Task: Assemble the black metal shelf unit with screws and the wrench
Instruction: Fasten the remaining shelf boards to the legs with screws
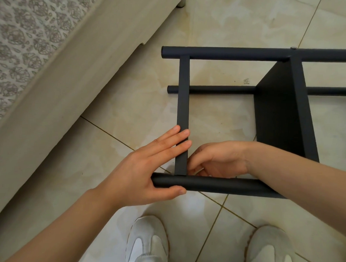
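In the head view the black metal shelf unit (282,107) lies on its side on the tiled floor (129,109), reaching from the centre out to 3 o'clock, with a patterned bed (34,47) at 10 o'clock and white shoes (147,245) at 6 o'clock. The left hand (147,173), just below centre, clasps the end of the near tube (215,184) between thumb and palm, its straight fingers lying across the crossbar (183,96). The right hand (220,160) sits just to the 3 o'clock side of that joint, fingers curled in against it; whether they grasp anything cannot be told.
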Demonstrator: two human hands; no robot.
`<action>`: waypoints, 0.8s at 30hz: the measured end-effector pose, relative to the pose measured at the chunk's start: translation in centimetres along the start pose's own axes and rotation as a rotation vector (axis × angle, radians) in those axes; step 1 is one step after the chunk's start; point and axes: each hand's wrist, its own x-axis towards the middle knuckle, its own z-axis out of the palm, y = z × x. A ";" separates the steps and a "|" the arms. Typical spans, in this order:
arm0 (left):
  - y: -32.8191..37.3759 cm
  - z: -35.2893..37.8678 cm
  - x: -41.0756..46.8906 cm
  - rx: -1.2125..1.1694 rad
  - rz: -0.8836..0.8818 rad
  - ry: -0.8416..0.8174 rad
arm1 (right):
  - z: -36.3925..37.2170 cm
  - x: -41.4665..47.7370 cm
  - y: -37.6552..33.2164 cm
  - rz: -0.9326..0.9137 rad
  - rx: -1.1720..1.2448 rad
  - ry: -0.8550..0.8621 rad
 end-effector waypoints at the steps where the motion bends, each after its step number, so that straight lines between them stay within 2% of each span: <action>1: 0.0 0.0 0.0 0.002 -0.001 0.000 | 0.1 0.0 0.0 -0.023 0.008 0.013; 10: 0.1 0.0 0.0 -0.026 -0.015 0.005 | 0.4 0.8 0.1 -0.028 -0.042 0.098; 24: 0.0 0.1 -0.1 -0.068 -0.033 0.009 | -0.1 1.0 0.1 -0.046 -0.028 0.010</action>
